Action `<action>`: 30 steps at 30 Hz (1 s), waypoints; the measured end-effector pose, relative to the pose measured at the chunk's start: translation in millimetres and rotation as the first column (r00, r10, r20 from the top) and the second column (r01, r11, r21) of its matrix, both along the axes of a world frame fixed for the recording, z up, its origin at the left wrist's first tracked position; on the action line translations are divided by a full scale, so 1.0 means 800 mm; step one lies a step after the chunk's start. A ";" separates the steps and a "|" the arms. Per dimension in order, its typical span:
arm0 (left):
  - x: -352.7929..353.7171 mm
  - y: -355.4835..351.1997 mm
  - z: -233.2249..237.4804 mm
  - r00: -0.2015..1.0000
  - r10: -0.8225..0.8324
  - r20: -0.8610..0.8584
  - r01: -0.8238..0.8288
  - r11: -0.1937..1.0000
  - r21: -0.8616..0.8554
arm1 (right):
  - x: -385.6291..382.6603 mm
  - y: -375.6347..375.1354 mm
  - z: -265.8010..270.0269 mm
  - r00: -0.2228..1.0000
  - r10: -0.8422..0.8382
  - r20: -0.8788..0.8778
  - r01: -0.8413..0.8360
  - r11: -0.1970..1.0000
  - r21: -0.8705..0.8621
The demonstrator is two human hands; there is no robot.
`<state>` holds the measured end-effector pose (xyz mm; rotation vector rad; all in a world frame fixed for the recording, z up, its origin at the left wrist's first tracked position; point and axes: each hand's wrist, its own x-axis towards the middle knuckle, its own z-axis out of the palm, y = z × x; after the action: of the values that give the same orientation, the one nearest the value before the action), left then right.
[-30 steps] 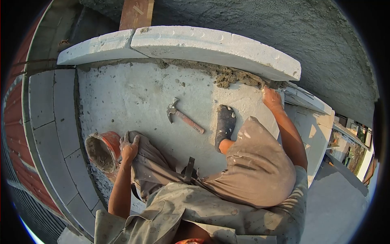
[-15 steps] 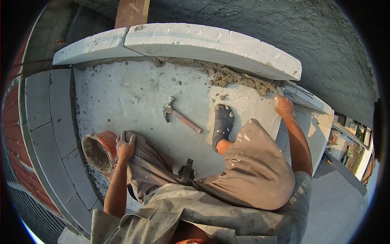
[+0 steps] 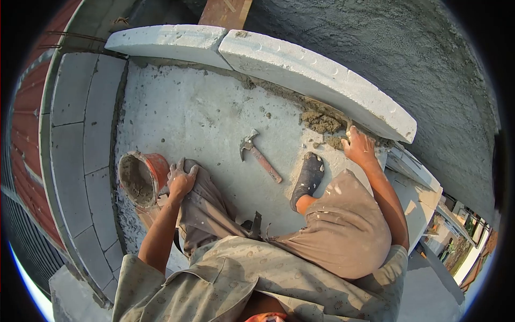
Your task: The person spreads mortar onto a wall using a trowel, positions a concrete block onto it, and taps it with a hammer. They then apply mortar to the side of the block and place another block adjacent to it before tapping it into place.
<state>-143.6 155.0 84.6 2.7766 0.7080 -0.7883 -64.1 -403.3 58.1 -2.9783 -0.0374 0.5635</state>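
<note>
A rough grey rendered wall (image 3: 407, 48) rises behind the pale concrete ledge (image 3: 182, 112) in warm sunlight.

The concrete slab (image 3: 188, 118) (rough, mortar-flecked) carries a hammer (image 3: 260, 155), an orange bucket (image 3: 140, 177), a mortar heap (image 3: 322, 122) and white blocks (image 3: 316, 72).

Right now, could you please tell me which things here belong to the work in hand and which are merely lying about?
In use:
right hand at the mortar under the curved white block
orange bucket beside the left hand, which rests on the knee

Lying about:
hammer, untouched on the slab
wooden plank behind the blocks
</note>
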 end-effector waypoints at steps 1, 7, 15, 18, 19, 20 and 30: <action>0.000 0.000 -0.002 1.000 0.000 0.007 0.000 1.000 0.004 | 0.008 0.018 0.006 0.999 0.022 0.034 -0.024 0.998 0.062; -0.005 0.011 0.000 0.999 0.044 -0.024 -0.044 0.999 0.002 | 0.081 0.119 -0.054 0.997 0.057 -0.061 -0.049 0.990 0.131; 0.004 0.022 -0.002 0.998 0.062 -0.025 -0.061 0.998 0.005 | 0.108 0.224 -0.010 0.995 0.076 0.060 -0.089 0.965 0.246; -0.011 0.034 -0.007 0.995 0.094 -0.033 -0.096 0.994 -0.044 | 0.150 0.248 -0.085 0.986 0.164 0.009 -0.161 0.952 0.261; -0.003 0.039 -0.007 0.993 0.115 -0.013 -0.115 0.991 -0.071 | 0.157 0.256 -0.076 0.981 0.191 -0.017 -0.181 0.955 0.237; -0.004 0.042 -0.008 0.991 0.135 -0.011 -0.136 0.988 -0.075 | 0.159 0.260 -0.068 0.962 0.271 -0.035 -0.259 0.944 0.204; 0.002 0.045 -0.005 0.984 0.180 -0.020 -0.181 0.978 -0.101 | 0.189 0.350 -0.037 0.949 0.281 -0.143 -0.252 0.949 0.191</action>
<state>-141.8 190.7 80.8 2.5749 0.8802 -0.7798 86.8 -123.5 28.3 -2.7647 -0.4580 0.7973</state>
